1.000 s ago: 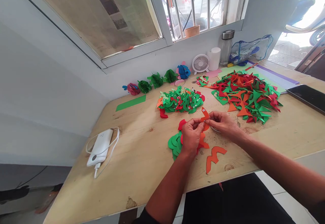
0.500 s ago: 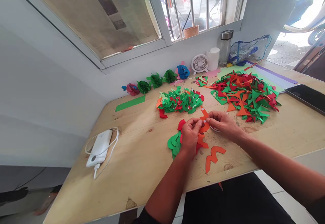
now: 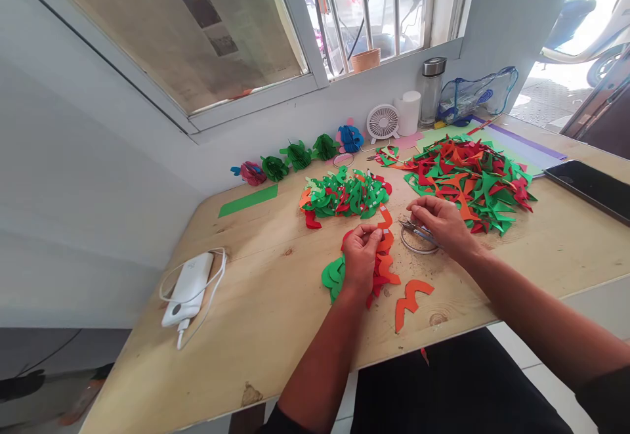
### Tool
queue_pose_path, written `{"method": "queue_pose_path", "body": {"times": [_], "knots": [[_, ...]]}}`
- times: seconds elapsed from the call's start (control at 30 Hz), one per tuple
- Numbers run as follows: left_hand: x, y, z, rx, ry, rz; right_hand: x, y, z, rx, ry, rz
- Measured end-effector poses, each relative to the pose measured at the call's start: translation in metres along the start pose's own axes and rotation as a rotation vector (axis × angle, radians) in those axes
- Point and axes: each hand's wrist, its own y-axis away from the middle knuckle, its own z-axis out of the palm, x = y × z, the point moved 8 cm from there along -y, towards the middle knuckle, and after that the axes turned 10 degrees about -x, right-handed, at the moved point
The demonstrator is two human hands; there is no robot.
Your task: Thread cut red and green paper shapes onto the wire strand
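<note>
My left hand (image 3: 361, 257) pinches an orange paper cutout (image 3: 386, 240) that has small white pieces on it. Under and beside that hand lie stacked green cutouts (image 3: 333, 279) and red ones. To its right, my right hand (image 3: 438, 224) is closed, thumb against fingers, above a metal ring-shaped item (image 3: 418, 249) and a small metal tool (image 3: 416, 229); what its fingertips hold, if anything, is too small to tell. A loose wavy orange cutout (image 3: 411, 303) lies near the table's front edge.
Behind my hands is a pile of green and red cutouts (image 3: 344, 194); scraps (image 3: 472, 184) heap at the right. A phone (image 3: 590, 184), a power bank (image 3: 188, 289), a small fan (image 3: 382, 123) and a glass bottle (image 3: 432, 92) stand or lie around.
My right hand has moved off the orange cutout, right and slightly up, uncovering the ring and metal tool. My left hand still holds the cutout, slightly further left. The view has shifted slightly.
</note>
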Motion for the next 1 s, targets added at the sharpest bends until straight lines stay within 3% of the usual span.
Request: {"method": "queue_pose_path", "body": {"times": [0.2, 0.37, 0.67, 0.83, 1.0], "knots": [[0.000, -0.001, -0.002, 0.001, -0.018, -0.010, -0.001, -0.002, -0.009, 0.042, 0.168, 0.005], [0.000, -0.001, -0.004, 0.004, -0.002, -0.020, -0.009, 0.001, -0.016, 0.033, 0.615, -0.081], [-0.002, -0.003, -0.001, -0.034, -0.001, -0.020, -0.003, 0.012, 0.002, -0.193, 1.290, -0.076], [-0.004, -0.004, -0.001, -0.039, -0.006, -0.031, 0.009, 0.011, 0.009, -0.242, 1.309, -0.089], [0.003, -0.002, 0.000, -0.041, -0.033, 0.008, 0.015, 0.006, -0.006, -0.145, 1.052, -0.088]]}}
